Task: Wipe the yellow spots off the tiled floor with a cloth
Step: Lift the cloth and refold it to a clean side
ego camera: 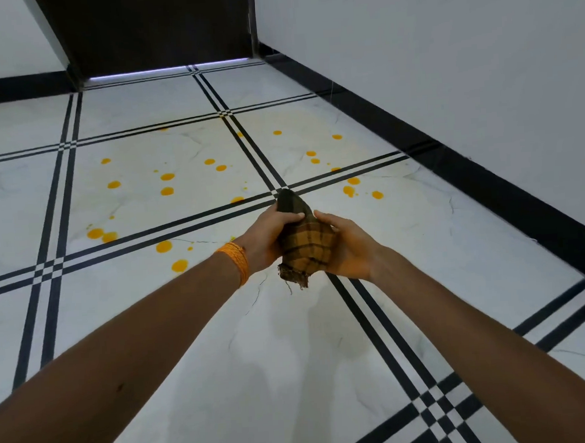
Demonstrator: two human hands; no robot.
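The cloth (pixel 304 244), a brown-and-yellow check rag with a frayed lower edge, is held bunched in the air above the floor (pixel 292 358), not yet on it. It is clasped from both sides: the left hand (pixel 268 238) is wrapped over its top-left, thumb laid across, and the right hand (pixel 349 248) is cupped under its right side, both closed on it. The cloth is judged light, soft and limp, easily folded, with no risk of breakage; a wadded pad taken in one palm is likely best for wiping, the frayed edge tucked in. The spots (pixel 167 184) are scattered over the tiles beyond the hands, most toward the far left, some toward the right near the skirting (pixel 487 189), and two just left of the left wrist. They look wet and glossy, so smearing is judged likely and the glazed tile probably slippery. A faint yellowish haze is seen on the far right tile. An orange thread band (pixel 235 262) is worn on the left wrist. A dark door (pixel 156 27) stands at the far edge. Nothing is seen lying between cloth and spots.
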